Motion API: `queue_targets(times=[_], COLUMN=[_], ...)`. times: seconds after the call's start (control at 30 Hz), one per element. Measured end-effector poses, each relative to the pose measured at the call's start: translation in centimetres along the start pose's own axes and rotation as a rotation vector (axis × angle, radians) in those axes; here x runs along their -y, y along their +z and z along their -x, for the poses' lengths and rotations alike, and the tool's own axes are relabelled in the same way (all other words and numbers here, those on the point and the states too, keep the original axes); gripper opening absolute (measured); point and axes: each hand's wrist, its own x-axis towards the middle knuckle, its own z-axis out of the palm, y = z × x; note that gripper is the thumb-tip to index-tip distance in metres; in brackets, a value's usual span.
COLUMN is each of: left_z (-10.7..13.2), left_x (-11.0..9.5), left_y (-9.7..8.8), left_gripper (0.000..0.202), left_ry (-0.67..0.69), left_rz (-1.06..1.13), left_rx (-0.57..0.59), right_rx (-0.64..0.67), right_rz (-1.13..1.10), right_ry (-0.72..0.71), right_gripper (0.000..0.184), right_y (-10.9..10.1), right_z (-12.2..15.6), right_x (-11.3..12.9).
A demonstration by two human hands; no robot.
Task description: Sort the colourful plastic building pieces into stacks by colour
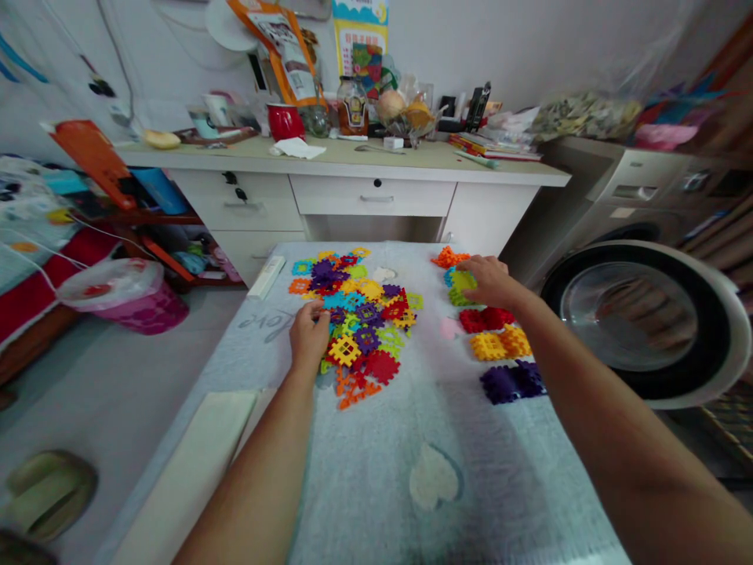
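Observation:
A mixed heap of flat, notched plastic building pieces (pixel 368 316) in several colours lies on the cloth-covered table. My left hand (pixel 309 336) is at the heap's left edge, fingers curled and closed; what they hold, if anything, is hidden. At the right, pieces are grouped by colour: orange (pixel 450 256), blue (pixel 450 277), red (pixel 485 318), yellow (pixel 500 343) and purple (pixel 513 382). My right hand (pixel 492 281) is over the green pieces (pixel 460 292), its fingers closed on a green building piece at the top of that group.
White strips run along the table's left side (pixel 267 277). Behind stands a white desk (pixel 376 184) with jars, a red mug (pixel 285 122) and books. An open washing-machine door (pixel 647 322) is at the right, a pink bin (pixel 132 298) at the left.

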Motion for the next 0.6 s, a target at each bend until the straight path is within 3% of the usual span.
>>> queue_targets(times=[0.17, 0.6], left_z=[0.1, 0.4], left_x=[-0.4, -1.0], left_y=[-0.2, -0.6], left_gripper=[0.028, 0.027], left_ry=[-0.001, -0.015], left_rz=[-0.001, 0.020], left_rx=[0.002, 0.013], right_rx=[0.048, 0.164], right_rz=[0.079, 0.075], right_ry=[0.022, 0.030], right_gripper=[0.055, 0.055], right_y=[0.8, 3.1], right_z=[-1.3, -3.0], right_x=[-4.1, -6.0])
